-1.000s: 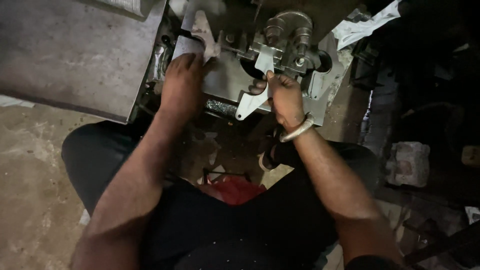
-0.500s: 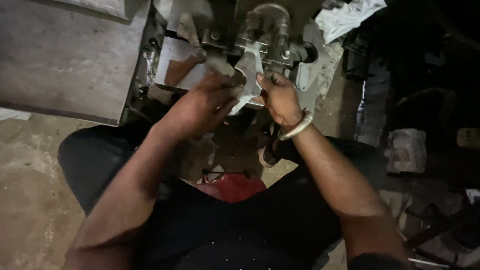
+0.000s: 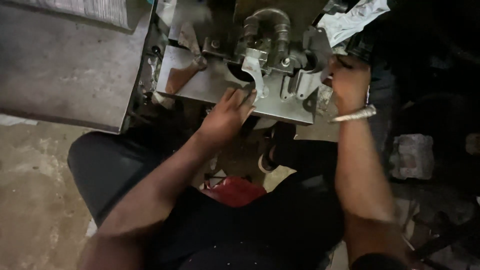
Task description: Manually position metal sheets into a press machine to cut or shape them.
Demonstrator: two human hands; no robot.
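Head cam: left hand lies flat, fingers spread, near the front edge of the grey metal plate, while right hand grips the bracket at its right edge.

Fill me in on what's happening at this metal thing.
A seated person leans over a grey metal assembly bolted onto a flat plate. The left hand lies on the plate with its fingertips at a pale curved lever. The right hand, a metal bangle on its wrist, grips the assembly's right edge near a bracket. A curved pipe sits on top.
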